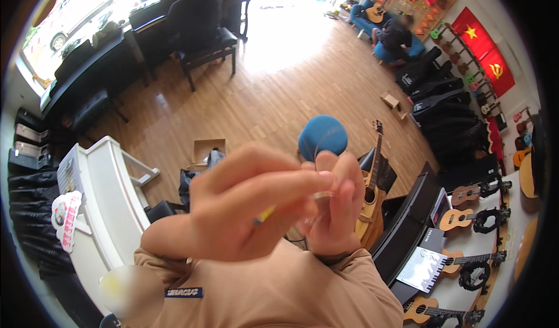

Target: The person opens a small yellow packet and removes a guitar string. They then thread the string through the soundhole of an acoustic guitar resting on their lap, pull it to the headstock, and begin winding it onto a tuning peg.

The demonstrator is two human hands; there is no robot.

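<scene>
Close in front of my chest both hands are raised and meet at the fingertips. My left hand (pixel 239 205) is closed, its long fingers stretched toward the right hand and pinched together at the tips. Between its fingers shows a small yellow piece (pixel 265 215), too blurred to name. My right hand (pixel 339 211) is closed too, thumb and fingers pressed together beside the left fingertips. A thin, clear or metallic strand (pixel 316 158) rises from between the fingers and curves upward in front of a round blue stool (pixel 324 137). What lies inside the fingertips is hidden.
An acoustic guitar (pixel 368 205) leans to the right of my hands, beside a black keyboard (pixel 402 223). Ukuleles (pixel 457 219) line the right side. A white piano (pixel 110 182) stands at left. An open cardboard box (pixel 208 148) lies ahead. Two other people sit farther off.
</scene>
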